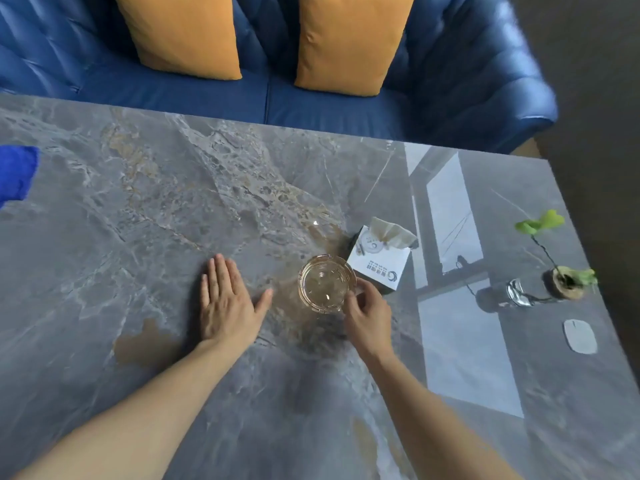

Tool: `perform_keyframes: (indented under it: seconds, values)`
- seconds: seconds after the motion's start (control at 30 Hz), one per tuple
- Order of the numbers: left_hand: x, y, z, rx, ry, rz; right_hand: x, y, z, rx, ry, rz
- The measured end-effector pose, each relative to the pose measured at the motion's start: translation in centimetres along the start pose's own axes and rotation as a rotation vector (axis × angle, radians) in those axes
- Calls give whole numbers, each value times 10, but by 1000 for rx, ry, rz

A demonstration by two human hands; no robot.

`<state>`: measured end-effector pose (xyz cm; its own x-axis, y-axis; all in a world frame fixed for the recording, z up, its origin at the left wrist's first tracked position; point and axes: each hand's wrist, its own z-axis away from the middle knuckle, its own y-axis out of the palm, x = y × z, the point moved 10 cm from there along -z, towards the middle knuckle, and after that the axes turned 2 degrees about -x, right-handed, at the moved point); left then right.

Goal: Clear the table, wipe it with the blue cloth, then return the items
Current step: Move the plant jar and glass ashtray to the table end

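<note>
A round glass ashtray stands near the middle of the grey marble table. My right hand grips its near right rim with thumb and fingers. My left hand lies flat on the tabletop to the left of the ashtray, fingers spread, holding nothing. A white tissue box with a tissue sticking out stands just behind and right of the ashtray. The blue cloth lies at the table's far left edge, partly out of view.
A small plant in a glass vase stands near the right edge, with a white oval coaster in front of it. A blue sofa with two orange cushions runs along the table's far side.
</note>
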<state>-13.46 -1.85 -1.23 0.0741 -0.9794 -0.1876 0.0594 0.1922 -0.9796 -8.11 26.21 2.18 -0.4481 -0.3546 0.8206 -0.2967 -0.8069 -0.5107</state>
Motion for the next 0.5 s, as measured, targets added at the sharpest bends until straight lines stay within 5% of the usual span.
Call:
perform_keyframes:
  seconds: [0.5]
  values:
    - [-201,55,105,150,427,-33,-119,-189,41,-248,167,-58]
